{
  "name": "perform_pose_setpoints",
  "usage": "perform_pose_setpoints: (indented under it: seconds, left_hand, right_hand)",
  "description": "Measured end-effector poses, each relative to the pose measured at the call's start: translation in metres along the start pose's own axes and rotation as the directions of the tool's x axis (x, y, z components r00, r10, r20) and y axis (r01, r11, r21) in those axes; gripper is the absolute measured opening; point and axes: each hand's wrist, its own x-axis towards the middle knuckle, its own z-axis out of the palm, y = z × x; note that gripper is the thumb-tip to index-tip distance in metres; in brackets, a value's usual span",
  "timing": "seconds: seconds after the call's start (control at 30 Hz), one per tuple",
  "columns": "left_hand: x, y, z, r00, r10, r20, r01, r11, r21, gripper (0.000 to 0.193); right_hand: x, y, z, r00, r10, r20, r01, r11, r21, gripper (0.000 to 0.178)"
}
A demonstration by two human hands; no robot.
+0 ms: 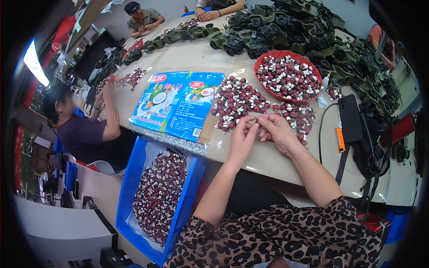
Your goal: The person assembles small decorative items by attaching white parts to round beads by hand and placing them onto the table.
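Red-and-white pieces (236, 103) lie just beyond both hands (279, 131).

On flat blue cardboard sheet (178, 107) on pale table (201, 58), we see large characters, partly yellow, in two blocks; red oval emblem above each; rows of small lettering; black-and-white square code (166, 110); striped barcode on white patch (196, 132) at lower right corner. On slim orange object (341, 140) we see dark marks, too small for us to read.
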Motion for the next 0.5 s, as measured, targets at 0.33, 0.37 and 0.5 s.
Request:
perform_pose_setpoints:
  seconds: [0.33,0.37,0.5]
  left_hand:
    - [-0.004,-0.0034,0.0017,0.999,0.033,0.001,-0.033,0.999,-0.004,0.023]
    - [-0.0044,-0.004,0.0012,0.999,0.031,-0.006,-0.031,0.999,-0.011,0.023]
    - [-0.0075,-0.0029,-0.0017,1.0,0.014,-0.015,-0.015,0.999,-0.039,0.024]
  right_hand:
    - [0.0029,-0.0008,-0.0024,0.994,-0.078,0.071,0.084,0.992,-0.089,0.022]
    - [0.002,-0.0017,-0.0022,0.994,-0.068,0.083,0.075,0.994,-0.084,0.022]
    - [-0.0022,-0.0049,0.001,0.995,-0.023,0.101,0.029,0.998,-0.054,0.023]
